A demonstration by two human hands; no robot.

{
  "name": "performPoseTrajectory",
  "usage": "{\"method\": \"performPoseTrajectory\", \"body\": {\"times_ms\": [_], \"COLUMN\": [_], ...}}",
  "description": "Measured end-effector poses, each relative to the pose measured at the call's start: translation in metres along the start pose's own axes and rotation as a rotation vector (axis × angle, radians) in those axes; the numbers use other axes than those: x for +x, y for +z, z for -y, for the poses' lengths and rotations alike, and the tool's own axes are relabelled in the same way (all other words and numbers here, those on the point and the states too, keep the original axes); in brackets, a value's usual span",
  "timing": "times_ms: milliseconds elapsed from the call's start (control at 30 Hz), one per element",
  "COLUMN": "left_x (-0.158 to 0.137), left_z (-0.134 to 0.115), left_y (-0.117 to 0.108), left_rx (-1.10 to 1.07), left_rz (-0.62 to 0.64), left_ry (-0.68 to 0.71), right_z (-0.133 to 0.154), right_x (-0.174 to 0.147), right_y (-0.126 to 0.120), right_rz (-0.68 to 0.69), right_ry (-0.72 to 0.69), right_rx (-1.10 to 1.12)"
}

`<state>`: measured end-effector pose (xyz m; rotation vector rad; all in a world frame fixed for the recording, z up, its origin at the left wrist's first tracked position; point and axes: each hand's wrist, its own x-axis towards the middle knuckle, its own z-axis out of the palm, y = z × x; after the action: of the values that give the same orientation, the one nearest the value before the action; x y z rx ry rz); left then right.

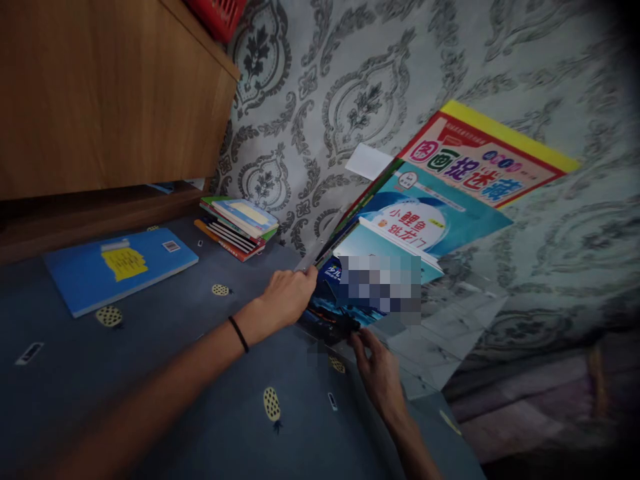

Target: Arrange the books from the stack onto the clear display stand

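A clear plastic book rack stands by the wall, holding several upright books. The rearmost is a tall picture book with a red and yellow top. In front of it are a teal book and shorter books, the front one a dark blue book; part of the covers is blurred out. My left hand, with a black band on its wrist, is closed on the rack's left edge beside the books. My right hand has its thumb and fingertips pinched at the front book's lower edge; the exact contact is partly hidden.
A blue book lies flat at the left. Several small books are stacked in a pile near the wall. A wooden cabinet overhangs the back left, with a red basket above. Dark patterned cloth covers the table.
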<state>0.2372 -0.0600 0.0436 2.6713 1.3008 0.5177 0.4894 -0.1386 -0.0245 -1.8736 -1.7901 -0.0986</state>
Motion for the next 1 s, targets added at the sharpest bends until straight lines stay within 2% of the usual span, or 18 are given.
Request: {"method": "performPoseTrajectory", "body": {"times_ms": [200,633,1000], "left_x": [-0.001,0.001,-0.003], "left_z": [0.003,0.007,0.006], "left_y": [-0.003,-0.001,-0.016], "left_rx": [-0.009,-0.008,0.001], "left_rz": [-0.003,-0.028,0.032], "left_ry": [-0.002,0.023,0.022], "right_z": [0.004,0.006,-0.001], "right_x": [-0.001,-0.003,-0.009], "right_y": [0.0,-0.001,0.001], "right_rz": [-0.041,-0.044,-0.08], "right_ry": [-0.01,-0.014,-0.056], "right_rx": [-0.009,-0.026,-0.056]}}
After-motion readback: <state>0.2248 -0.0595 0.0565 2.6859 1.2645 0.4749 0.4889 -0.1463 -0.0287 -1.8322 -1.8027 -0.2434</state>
